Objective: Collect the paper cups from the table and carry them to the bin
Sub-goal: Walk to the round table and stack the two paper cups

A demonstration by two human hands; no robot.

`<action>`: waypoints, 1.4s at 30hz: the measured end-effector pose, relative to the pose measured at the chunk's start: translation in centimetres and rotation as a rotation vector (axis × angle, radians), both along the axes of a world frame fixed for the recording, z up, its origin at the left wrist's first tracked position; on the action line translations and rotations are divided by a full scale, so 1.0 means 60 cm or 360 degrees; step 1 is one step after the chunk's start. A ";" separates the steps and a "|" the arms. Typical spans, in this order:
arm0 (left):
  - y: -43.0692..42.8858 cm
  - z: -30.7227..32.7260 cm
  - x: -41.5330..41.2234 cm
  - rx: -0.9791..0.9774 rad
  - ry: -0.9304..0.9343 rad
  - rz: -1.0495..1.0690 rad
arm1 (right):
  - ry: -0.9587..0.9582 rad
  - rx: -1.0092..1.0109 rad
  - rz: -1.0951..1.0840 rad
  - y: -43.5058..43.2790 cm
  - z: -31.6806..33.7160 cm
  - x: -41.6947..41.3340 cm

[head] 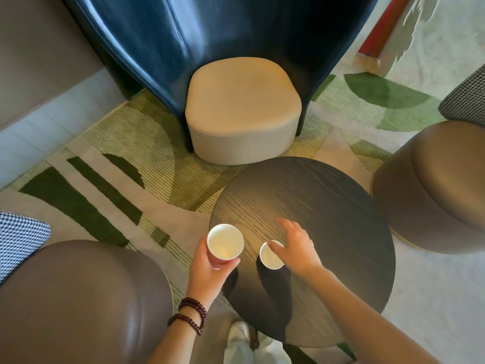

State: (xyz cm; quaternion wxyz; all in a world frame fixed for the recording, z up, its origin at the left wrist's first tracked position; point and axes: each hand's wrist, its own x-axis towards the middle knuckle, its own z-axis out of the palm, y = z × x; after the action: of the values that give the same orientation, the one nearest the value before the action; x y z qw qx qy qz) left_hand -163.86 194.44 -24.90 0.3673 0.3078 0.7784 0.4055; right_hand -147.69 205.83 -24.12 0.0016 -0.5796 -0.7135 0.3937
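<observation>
A round dark wooden table [328, 206] stands in front of me. My left hand [210, 269] is wrapped around a white paper cup [225, 241] and holds it upright at the table's left edge; the cup looks empty. A second, smaller-looking paper cup [270, 257] stands on the table just to the right. My right hand [296, 245] hovers over it with fingers spread, the fingertips at or near its rim; I cannot tell if they touch. No bin is in view.
A dark blue armchair [183, 48] with a beige seat cushion [244, 111] faces the table. Brown leather poufs sit at the lower left [78, 306] and right [433, 190]. A green patterned rug [105, 179] covers the floor.
</observation>
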 end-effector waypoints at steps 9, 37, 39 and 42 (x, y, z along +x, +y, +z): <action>-0.029 -0.067 -0.018 -0.0050 0.0021 0.0094 | -0.0561 -0.0155 0.0419 -0.029 -0.145 -0.012; 0.040 0.150 0.072 0.0137 0.0098 -0.0215 | 0.0494 0.0224 -0.0032 -0.027 0.312 0.057; 0.041 0.159 0.084 0.0144 0.0158 -0.0306 | 0.0473 0.0178 -0.0020 -0.037 0.314 0.060; 0.045 0.176 0.102 0.0158 0.0237 -0.0461 | 0.0441 0.0185 -0.0021 -0.045 0.317 0.063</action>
State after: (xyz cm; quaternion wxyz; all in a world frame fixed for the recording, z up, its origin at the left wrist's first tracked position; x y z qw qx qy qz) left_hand -157.72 197.16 -14.35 0.3477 0.4638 0.7298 0.3625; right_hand -143.89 203.12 -5.09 0.1362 -0.5232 -0.7243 0.4280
